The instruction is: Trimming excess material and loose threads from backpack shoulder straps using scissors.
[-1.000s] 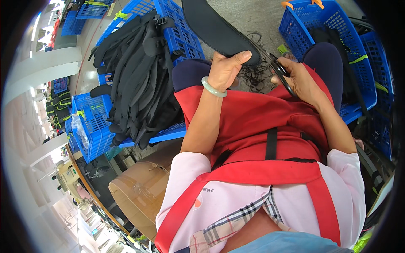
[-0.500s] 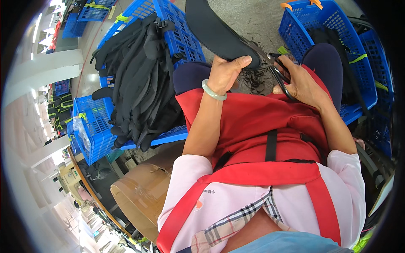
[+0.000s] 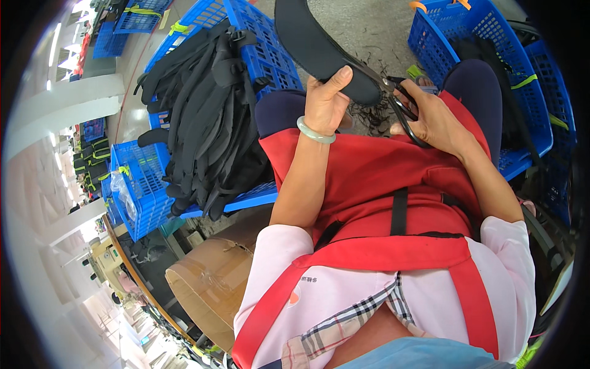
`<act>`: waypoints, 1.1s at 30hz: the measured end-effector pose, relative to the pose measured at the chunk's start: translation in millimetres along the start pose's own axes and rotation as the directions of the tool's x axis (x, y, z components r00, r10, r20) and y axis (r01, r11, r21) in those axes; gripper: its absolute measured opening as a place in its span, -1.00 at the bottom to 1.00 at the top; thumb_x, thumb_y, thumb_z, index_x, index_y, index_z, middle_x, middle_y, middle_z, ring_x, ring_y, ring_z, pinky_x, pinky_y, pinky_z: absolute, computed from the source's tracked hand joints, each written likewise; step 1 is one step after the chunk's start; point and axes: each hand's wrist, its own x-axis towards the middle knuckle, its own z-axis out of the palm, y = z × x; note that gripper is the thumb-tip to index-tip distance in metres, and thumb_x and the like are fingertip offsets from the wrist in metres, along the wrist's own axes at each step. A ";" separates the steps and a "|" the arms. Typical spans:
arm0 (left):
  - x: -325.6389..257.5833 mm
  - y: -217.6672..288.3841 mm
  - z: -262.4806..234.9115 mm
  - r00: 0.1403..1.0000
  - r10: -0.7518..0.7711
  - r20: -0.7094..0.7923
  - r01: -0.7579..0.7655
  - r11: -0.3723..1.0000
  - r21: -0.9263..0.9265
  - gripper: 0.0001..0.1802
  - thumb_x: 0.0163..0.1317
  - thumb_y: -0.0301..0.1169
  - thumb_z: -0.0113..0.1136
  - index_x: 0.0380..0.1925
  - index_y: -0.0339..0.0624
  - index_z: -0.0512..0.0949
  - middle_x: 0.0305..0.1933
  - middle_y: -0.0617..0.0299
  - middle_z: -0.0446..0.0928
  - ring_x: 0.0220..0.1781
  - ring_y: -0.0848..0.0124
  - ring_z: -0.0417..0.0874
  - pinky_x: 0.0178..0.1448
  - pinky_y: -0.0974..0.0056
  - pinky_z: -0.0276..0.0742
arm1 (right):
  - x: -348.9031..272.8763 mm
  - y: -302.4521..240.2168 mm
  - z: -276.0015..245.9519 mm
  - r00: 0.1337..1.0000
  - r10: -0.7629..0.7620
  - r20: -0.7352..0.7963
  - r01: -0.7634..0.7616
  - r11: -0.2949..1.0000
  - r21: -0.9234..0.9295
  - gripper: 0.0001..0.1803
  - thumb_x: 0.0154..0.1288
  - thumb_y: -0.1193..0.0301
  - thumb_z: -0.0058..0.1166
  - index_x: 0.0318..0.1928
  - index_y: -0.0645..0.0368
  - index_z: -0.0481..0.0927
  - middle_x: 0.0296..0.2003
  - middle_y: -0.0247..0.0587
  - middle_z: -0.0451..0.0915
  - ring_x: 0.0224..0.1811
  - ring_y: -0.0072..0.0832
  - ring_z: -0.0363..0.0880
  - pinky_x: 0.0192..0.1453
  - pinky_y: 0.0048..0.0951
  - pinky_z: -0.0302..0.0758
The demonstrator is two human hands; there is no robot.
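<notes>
A curved black padded strap reaches up from my left hand, which grips it near its rounded lower end, thumb on top. My right hand has its fingers through the black handles of a pair of scissors. The blades lie along the strap's edge, close to its rounded end; how far apart they are is hard to make out. Dark trimmings lie on the floor below. A red apron covers my lap.
To the left, a blue crate is heaped with black straps. Another blue crate with dark pieces inside stands at the right, beside my knee. A cardboard box sits near my left elbow, and a smaller blue crate is farther left.
My left thumb has lifted and shifted up along the strap. The strap's rounded end now shows more fully, and the scissors have moved slightly left along with my right hand.
</notes>
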 end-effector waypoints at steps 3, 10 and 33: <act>-0.2 0.0 -1.7 1.000 0.013 0.004 -0.013 1.000 0.026 -0.81 0.17 -0.61 0.25 -0.21 -0.20 0.54 -0.23 0.25 0.59 -0.17 0.39 0.64 -0.02 0.24 0.58 | 2.0 -0.6 0.4 0.999 0.019 0.025 -0.019 1.000 -0.013 -0.32 -0.03 0.01 0.39 -0.12 0.28 0.42 -0.60 -0.18 0.37 -0.54 -0.41 0.33 -0.41 -0.35 0.33; 0.4 -1.3 -1.3 0.999 0.020 0.027 -0.019 0.999 -0.037 -0.82 0.18 -0.62 0.24 -0.21 -0.21 0.55 -0.22 0.26 0.59 -0.18 0.39 0.64 -0.03 0.25 0.58 | 3.1 2.5 0.1 0.996 0.045 0.074 -0.048 0.998 0.044 -0.38 0.01 0.05 0.38 -0.15 0.27 0.42 -0.57 -0.20 0.41 -0.52 -0.42 0.31 -0.38 -0.39 0.35; 4.2 -1.9 -12.4 0.998 -0.056 0.041 0.058 0.998 -0.034 -0.83 0.21 -0.61 0.18 -0.21 -0.15 0.58 -0.19 0.23 0.62 -0.08 0.33 0.65 0.09 0.15 0.58 | 2.8 8.1 11.3 0.999 -0.001 -0.043 0.002 1.000 0.018 -0.51 0.16 0.20 0.30 -0.13 0.31 0.40 -0.48 -0.03 0.44 -0.45 -0.34 0.37 -0.32 -0.35 0.37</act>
